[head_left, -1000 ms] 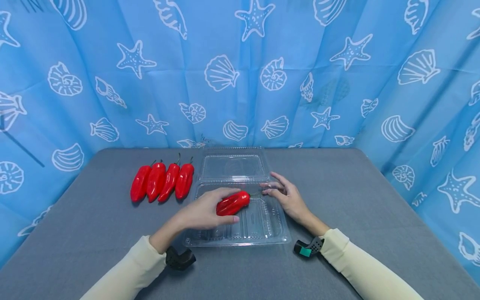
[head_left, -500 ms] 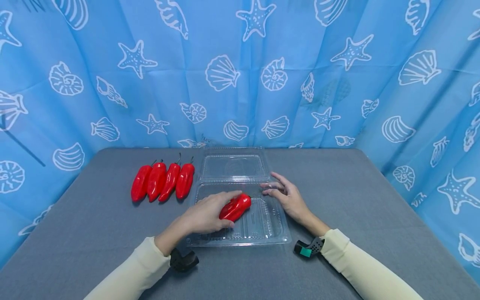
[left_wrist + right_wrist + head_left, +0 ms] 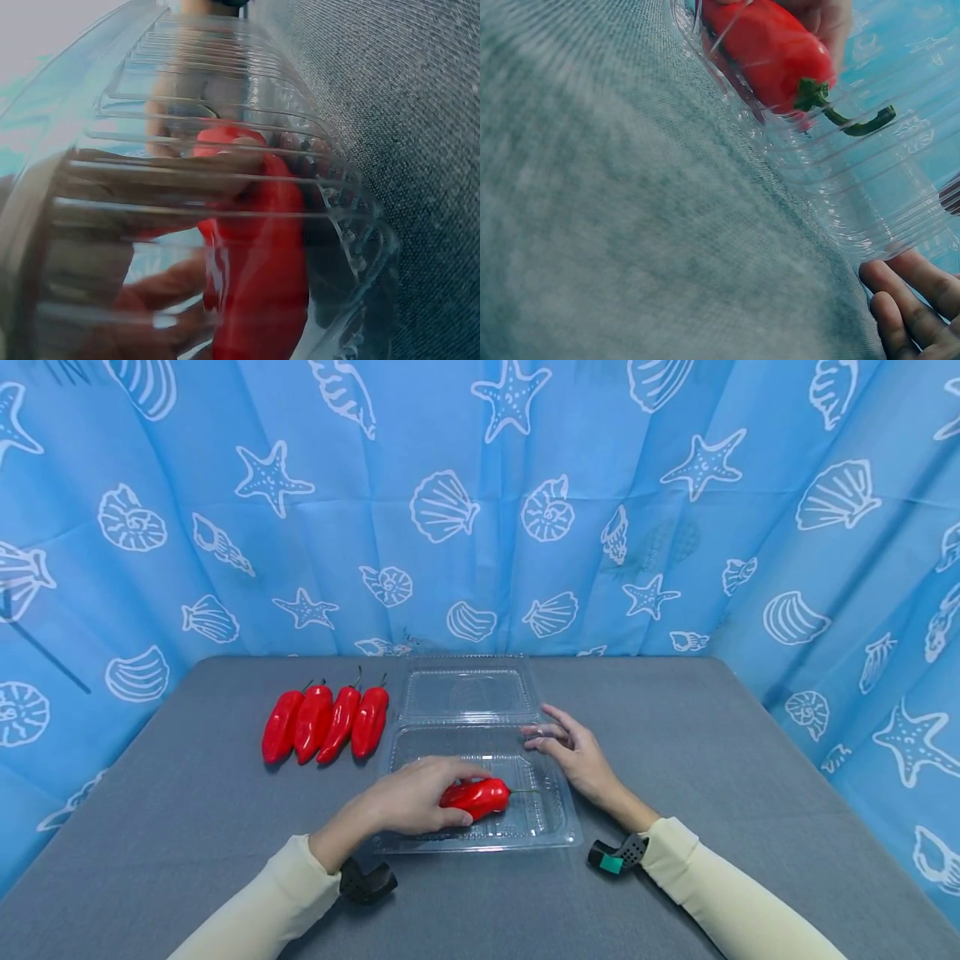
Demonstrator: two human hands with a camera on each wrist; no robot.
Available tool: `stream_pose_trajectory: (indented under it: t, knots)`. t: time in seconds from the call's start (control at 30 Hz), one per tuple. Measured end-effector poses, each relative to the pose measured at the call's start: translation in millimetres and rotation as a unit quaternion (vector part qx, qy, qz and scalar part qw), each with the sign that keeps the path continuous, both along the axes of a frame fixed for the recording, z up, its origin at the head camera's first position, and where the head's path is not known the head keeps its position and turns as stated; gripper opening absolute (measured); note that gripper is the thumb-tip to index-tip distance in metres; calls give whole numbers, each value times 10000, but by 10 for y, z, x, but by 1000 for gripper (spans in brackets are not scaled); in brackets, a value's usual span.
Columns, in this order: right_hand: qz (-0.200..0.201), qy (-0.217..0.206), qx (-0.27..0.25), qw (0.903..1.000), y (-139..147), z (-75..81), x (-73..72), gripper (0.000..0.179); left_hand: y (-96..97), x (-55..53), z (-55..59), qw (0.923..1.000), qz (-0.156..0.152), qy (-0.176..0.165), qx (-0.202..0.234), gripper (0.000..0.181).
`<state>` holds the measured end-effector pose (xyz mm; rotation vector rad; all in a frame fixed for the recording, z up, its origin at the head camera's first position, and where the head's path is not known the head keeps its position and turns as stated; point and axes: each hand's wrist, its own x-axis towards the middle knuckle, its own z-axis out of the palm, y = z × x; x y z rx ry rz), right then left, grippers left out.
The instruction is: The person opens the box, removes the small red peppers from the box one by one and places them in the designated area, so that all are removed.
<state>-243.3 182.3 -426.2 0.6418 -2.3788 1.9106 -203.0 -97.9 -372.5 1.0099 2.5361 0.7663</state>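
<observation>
A red chili pepper (image 3: 483, 797) lies sideways in my left hand (image 3: 420, 797), low inside the near part of a clear plastic clamshell container (image 3: 525, 842). Thumb and fingers grip its body. Its green stem (image 3: 862, 124) points right, toward the container's right wall. The left wrist view shows the pepper (image 3: 259, 277) and gripping fingers through the ribbed wall. My right hand (image 3: 585, 764) is at the container's right rim, fingers loosely extended. In the right wrist view, the right hand's fingertips (image 3: 877, 274) sit right at the outside of the wall.
Several more red peppers (image 3: 312, 724) lie in a row on the grey cloth-covered table (image 3: 675, 760), left of the container. The container's lid (image 3: 467, 695) lies folded back behind it. A blue shell-patterned curtain (image 3: 480, 568) hangs past the table's far edge.
My left hand has moved the pepper toward the near side of the container and lower in it. The pepper's stem shows again, pointing right. My right hand has stayed in place.
</observation>
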Motion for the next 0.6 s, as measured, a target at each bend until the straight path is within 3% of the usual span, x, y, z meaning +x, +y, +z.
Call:
stream_pose_trajectory:
  t: [0.27, 0.43, 0.6]
  knots:
    - [2, 2, 7, 10000, 0, 2, 3, 62, -54, -5, 14, 9991, 14, -210, 356, 64]
    - [-3, 6, 71, 10000, -4, 16, 10, 61, -96, -12, 35, 9937, 85, -298, 1081, 62]
    - [-40, -42, 152, 9999, 7, 24, 21, 62, -135, -22, 88, 9829, 119, -257, 1818, 60]
